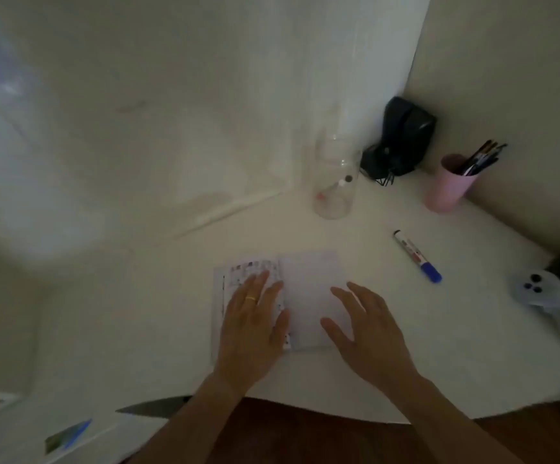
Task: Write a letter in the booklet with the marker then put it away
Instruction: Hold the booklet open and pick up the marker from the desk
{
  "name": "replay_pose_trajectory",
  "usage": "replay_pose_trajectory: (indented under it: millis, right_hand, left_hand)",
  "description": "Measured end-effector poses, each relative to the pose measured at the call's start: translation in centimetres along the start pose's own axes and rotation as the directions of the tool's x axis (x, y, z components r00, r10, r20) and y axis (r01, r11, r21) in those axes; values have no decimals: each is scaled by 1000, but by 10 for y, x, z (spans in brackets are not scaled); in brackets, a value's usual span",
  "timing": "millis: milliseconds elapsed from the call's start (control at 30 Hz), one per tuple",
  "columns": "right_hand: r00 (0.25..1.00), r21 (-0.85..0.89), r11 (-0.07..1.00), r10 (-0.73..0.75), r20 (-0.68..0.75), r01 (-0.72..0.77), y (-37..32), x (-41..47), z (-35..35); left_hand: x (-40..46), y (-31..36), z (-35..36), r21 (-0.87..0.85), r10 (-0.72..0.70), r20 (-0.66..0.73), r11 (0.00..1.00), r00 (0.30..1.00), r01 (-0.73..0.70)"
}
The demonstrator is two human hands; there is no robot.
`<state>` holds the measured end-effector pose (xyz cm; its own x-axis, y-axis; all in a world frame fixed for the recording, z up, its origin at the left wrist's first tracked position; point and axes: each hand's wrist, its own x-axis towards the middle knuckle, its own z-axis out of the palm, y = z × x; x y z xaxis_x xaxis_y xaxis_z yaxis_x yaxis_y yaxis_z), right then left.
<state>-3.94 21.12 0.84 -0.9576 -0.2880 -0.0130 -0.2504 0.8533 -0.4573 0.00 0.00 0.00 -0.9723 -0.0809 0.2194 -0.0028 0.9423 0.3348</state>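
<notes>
A small booklet [308,279] lies open on the white table [406,346], with a printed page on the left and a blank page on the right. My left hand [252,323] rests flat on the printed page, fingers spread, a ring on one finger. Over the blank page's right edge is my right hand [365,326], fingers apart and holding nothing. A white marker with a blue cap [417,256] lies on the table to the upper right of the booklet, apart from both hands.
A clear glass jar [334,182] stands behind the booklet. A pink cup of pens [447,185] and a black device [401,139] sit in the far right corner. A white game controller [546,303] lies at the right edge. Walls close in behind and to the right.
</notes>
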Motion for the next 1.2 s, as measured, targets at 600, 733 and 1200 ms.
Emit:
replay_pose_trajectory:
  millis: [600, 733, 1200]
  right_hand:
    - [960, -190, 973, -171, -224, 129, 44, -9, 73]
    - [971, -208, 973, -138, -197, 96, 39, -32, 71]
    - [953, -412, 881, 122, -279, -234, 104, 61, -2]
  left_hand:
    - [-27, -27, 66, 126, 48, 96, 990, 994, -59]
    - [-43, -27, 64, 106, 71, 135, 991, 988, -85]
    - [-34, -27, 74, 181, 24, 140, 982, 990, -49]
